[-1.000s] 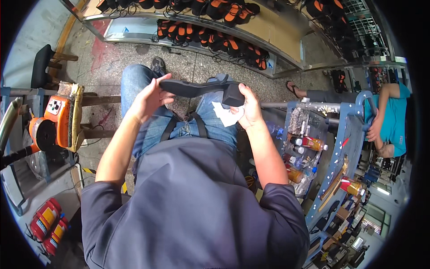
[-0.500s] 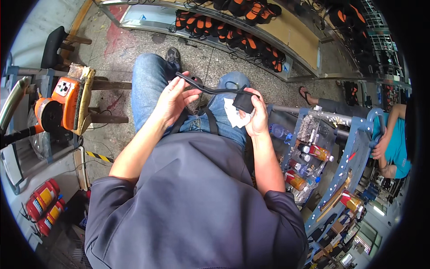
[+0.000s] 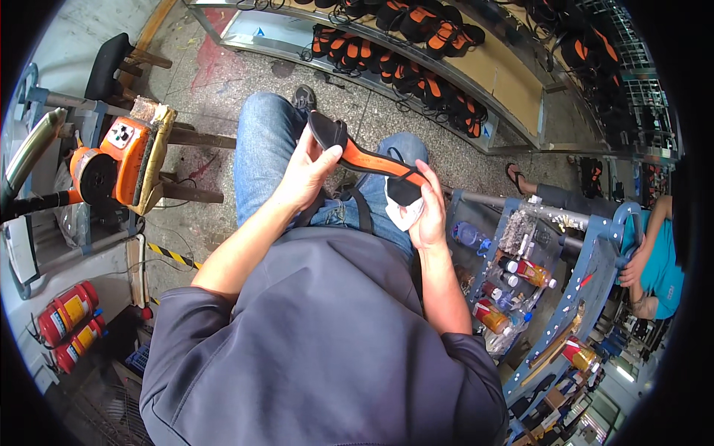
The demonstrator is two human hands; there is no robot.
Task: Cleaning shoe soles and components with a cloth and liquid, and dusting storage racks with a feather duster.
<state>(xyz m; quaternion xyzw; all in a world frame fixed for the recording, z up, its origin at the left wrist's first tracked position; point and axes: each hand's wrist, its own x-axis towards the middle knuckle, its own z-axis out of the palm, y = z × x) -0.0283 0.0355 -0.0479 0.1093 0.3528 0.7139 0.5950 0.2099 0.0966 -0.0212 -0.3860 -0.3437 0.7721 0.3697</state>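
A black sandal with an orange insole (image 3: pixel 366 160) spans the gap between my two hands, above my knees. My left hand (image 3: pixel 306 172) is closed on its toe end, the thumb pressing near the black front strap. At the heel end my right hand (image 3: pixel 429 212) grips the sandal, fingers along its edge. A crumpled white cloth or tissue (image 3: pixel 404 216) is in the right hand too, beneath the black heel part (image 3: pixel 403 191). The sandal's underside is hidden from view.
Ahead, a rack (image 3: pixel 513 119) bears rows of black and orange sandals. An orange machine (image 3: pixel 111 160) stands left, fire extinguishers (image 3: pixel 68 316) lower left. Right are a blue metal frame (image 3: pixel 587 245) and bottles (image 3: pixel 491 316). Beyond it is a person in a turquoise shirt (image 3: pixel 662 256).
The sandal has turned from edge-on so that its orange insole now faces up. My left hand has shifted its hold, with the thumb now on top. The whole view has shifted slightly.
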